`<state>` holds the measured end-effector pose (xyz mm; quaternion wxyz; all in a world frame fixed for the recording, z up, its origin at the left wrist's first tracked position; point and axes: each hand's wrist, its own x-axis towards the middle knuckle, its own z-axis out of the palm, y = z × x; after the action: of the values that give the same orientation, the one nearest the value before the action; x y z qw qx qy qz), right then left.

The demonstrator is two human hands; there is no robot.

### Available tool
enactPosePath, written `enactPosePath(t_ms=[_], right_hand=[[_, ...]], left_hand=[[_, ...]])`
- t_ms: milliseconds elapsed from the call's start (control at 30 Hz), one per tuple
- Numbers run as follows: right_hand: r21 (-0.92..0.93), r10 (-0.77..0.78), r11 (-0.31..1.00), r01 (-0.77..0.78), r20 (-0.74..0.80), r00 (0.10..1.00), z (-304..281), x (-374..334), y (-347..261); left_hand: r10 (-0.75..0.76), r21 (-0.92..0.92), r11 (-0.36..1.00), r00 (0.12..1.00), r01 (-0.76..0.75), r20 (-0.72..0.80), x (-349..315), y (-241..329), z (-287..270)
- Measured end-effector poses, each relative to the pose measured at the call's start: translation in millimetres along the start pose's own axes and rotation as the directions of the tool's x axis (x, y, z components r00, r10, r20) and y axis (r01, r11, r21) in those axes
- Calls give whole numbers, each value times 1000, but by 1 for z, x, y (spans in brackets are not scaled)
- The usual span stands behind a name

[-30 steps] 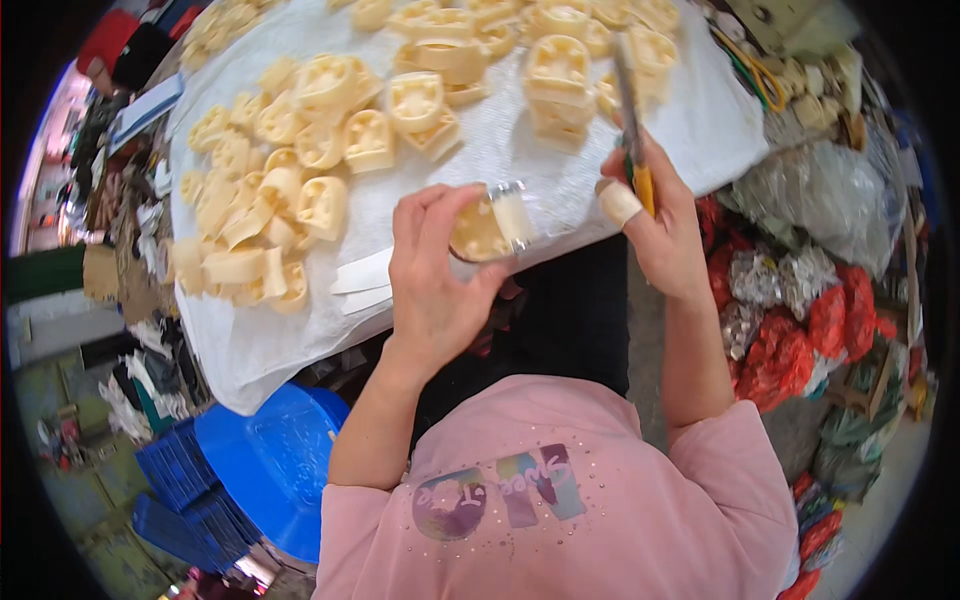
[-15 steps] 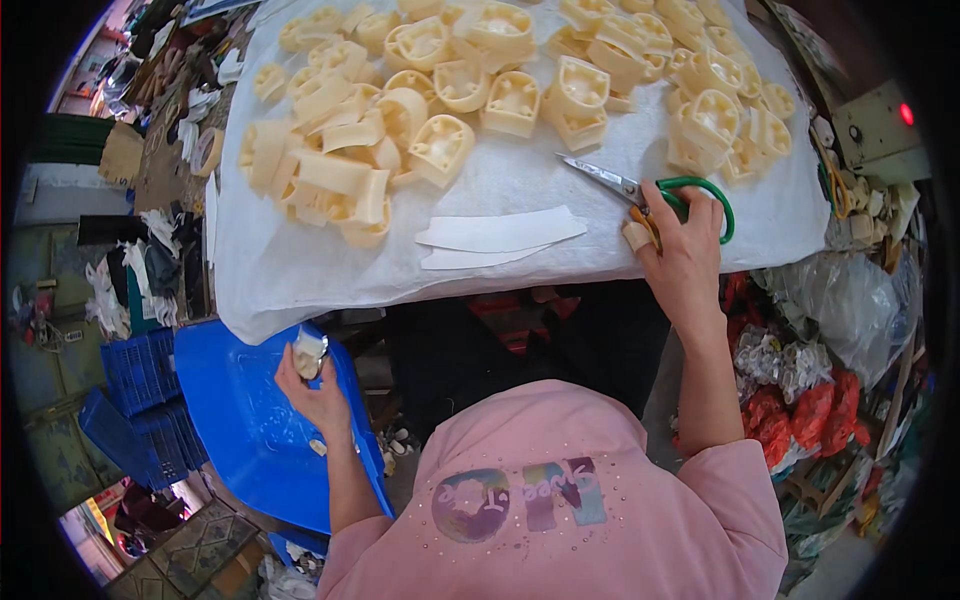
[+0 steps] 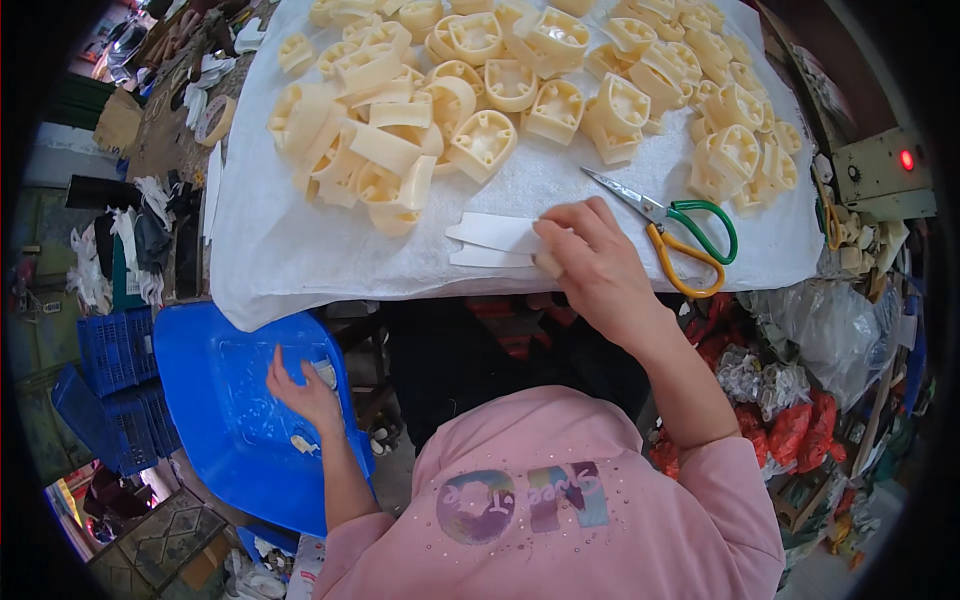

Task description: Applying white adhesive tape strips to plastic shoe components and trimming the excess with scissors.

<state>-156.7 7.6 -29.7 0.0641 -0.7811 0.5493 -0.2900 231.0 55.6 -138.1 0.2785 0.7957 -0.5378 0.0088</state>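
Two white strips [image 3: 492,233] lie on the white cloth [image 3: 350,265], their right ends under my right hand [image 3: 598,265]; its fingers are bent, but I cannot tell if they grip. Beside it lie scissors [image 3: 655,211]. My left hand [image 3: 308,398], fingers spread, is over the blue tub [image 3: 205,400].

Left hand [image 3: 306,397] low, fingers spread; right hand [image 3: 590,258] further forward, fingers curled.

Lettering noted on pink shirt [image 3: 590,560], lower centre of frame: large multicoloured characters [image 3: 522,500], mostly purple and teal, with smaller pale script running across them.
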Motion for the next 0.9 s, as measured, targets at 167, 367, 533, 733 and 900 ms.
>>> enactPosePath(t_ms=[167, 367, 533, 733, 900], right_hand=[[-187, -101, 971, 148, 236, 966, 3, 15, -11], [-283, -216, 900, 331, 370, 904, 6, 20, -12], [-24, -138, 989, 145, 188, 972, -1, 15, 9], [106, 56, 994, -29, -256, 965, -28, -3, 22], [-125, -122, 990, 73, -453, 883, -46, 11, 1]], left_hand=[[393, -432, 823, 919, -369, -35, 13, 117, -22], [737, -703, 436, 671, -562, -79, -5, 203, -5], [837, -688, 351, 542, -635, -74, -19, 240, 21], [842, -599, 422, 540, -681, -21, -15, 241, 28], [790, -686, 405, 609, -604, -70, -4, 245, 25]])
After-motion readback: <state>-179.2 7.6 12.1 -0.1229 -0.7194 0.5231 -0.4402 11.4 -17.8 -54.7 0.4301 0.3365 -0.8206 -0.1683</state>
